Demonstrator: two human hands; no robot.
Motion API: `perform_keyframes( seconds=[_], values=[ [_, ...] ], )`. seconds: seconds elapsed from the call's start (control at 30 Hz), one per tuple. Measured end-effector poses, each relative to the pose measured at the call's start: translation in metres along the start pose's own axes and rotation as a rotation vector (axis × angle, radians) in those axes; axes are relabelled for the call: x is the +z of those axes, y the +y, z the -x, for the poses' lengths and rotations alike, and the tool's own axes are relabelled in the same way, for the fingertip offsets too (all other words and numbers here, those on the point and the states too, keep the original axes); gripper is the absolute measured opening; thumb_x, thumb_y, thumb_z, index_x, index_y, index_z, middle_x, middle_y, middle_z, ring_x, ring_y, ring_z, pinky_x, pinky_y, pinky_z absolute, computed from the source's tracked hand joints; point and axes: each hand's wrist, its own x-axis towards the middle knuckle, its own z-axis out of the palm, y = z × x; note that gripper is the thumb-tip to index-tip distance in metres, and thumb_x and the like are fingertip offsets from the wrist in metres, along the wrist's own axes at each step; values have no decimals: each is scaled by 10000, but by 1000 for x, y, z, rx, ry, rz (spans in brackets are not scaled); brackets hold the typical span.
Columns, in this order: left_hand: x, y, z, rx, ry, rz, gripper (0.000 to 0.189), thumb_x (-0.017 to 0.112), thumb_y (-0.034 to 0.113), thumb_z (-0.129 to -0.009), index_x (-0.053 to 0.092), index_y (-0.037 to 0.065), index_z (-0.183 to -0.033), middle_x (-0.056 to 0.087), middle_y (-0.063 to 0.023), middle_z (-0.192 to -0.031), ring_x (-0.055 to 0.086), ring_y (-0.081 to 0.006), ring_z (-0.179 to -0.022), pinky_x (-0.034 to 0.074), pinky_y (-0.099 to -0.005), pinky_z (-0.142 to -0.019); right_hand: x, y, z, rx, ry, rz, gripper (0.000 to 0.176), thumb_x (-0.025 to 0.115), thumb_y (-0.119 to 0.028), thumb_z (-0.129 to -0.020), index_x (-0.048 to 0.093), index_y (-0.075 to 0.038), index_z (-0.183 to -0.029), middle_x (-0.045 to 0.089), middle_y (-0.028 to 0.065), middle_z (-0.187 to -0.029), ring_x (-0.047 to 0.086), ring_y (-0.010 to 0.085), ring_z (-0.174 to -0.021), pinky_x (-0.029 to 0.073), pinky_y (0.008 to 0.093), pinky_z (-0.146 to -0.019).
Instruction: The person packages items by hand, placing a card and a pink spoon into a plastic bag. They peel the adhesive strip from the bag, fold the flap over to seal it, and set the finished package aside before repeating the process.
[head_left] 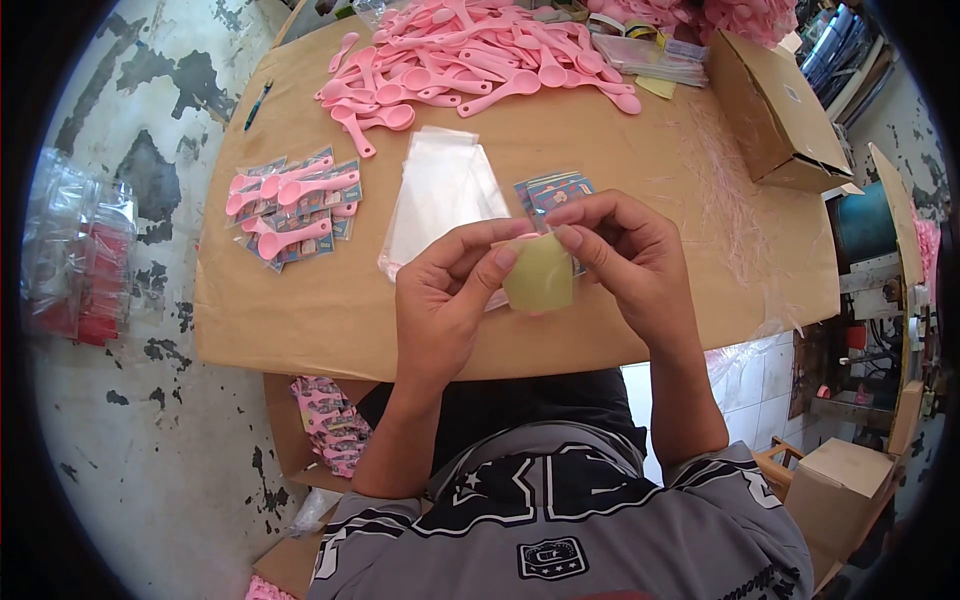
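Observation:
Up in front of me, a small pale yellow-green sheet (540, 275) is pinched along its top edge by both hands. My left hand (447, 290) grips its upper left corner between thumb and fingers. At the upper right corner, the thumb and forefinger of my right hand (628, 250) are closed on it. Beneath and left of the sheet lies a stack of clear plastic bags (445, 190). Printed blue cards (553, 188) are piled just behind my right fingers, partly hidden by them.
A big heap of pink measuring spoons (450, 60) covers the table's back. Bagged spoons with cards (295, 205) lie left, below a pen (258, 105). A cardboard box (775, 110) stands back right, near tape rolls (607, 25) and another yellow sheet (656, 88).

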Motion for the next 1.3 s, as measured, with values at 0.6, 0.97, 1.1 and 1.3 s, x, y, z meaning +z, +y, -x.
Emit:
perform_keyframes(
  seconds=[0.6,0.97,1.1,1.3],
  values=[
    [-14,-4,10,109,-103,12,203,649,-37,-990,566,-24,-1174,744,-157,-1076,705,-140,-992,572,-268,-860,-5,-6,9,-188,-89,221,110,690,46,-924,688,-1,-1023,618,23,-996,557,43,-851,440,186,-692],
    [-30,32,10,504,-41,-773,233,691,-67,-939,735,-20,-1163,769,-141,-1164,744,-218,-1080,582,-327,-935,-13,-5,8,-384,202,183,214,703,49,-950,630,-3,-1145,631,16,-1019,588,52,-845,485,195,-727],
    [-86,64,-11,765,273,-1195,318,693,-59,-918,727,27,-1222,749,-138,-1222,714,-277,-1167,574,-358,-957,-38,-6,2,-319,466,441,133,724,-59,-971,685,-23,-1094,650,-1,-1008,522,54,-769,431,207,-652],
    [-171,51,-29,255,73,-1560,588,695,280,-971,522,120,-1510,489,-159,-1571,370,-349,-1518,311,-481,-1226,-32,4,2,-146,346,794,337,786,-251,-933,693,6,-1129,628,61,-965,492,132,-743,432,283,-635]
  ],
)
